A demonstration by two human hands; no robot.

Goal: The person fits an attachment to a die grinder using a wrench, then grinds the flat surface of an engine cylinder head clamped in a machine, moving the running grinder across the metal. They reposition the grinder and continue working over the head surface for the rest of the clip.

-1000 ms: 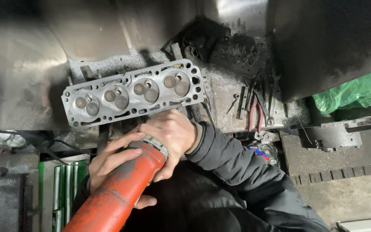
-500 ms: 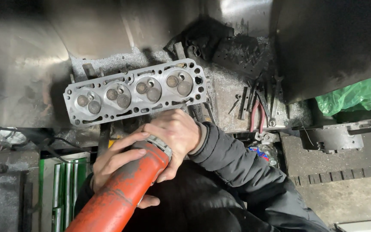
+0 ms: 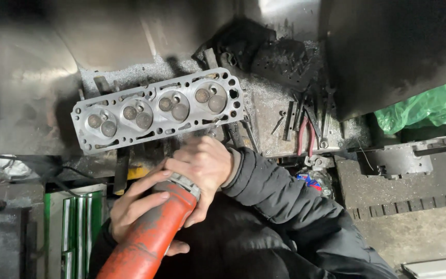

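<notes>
While both hands are closing around one tool, these lines are running from the body outward.

Sleeves: dark jacket sleeves point(image 3: 285, 201) are filling the lower middle of the view, the right one reaching up and left from the lower right.

Tool: a worn red power tool point(image 3: 148, 240) is rising from the bottom edge toward the upper right, its head hidden under the right hand.

Left hand point(image 3: 138, 206): it is wrapping the red body from the left, fingers lying across the top.

Right hand point(image 3: 205, 165): it is clenching down over the front end of the tool, just below the cylinder head.

Green rack: a green holder of metal sockets point(image 3: 76, 227) is standing at lower left, beside the left hand.

Cylinder head: a grey metal cylinder head point(image 3: 158, 111) is lying on the grimy surface point(image 3: 272, 111), tilted slightly up to the right, four chambers with paired valves facing up.

Loose tools: red-handled pliers point(image 3: 303, 137) and dark wrenches are lying right of it.

Bag: a green plastic bag point(image 3: 429, 106) is sitting at far right.
</notes>
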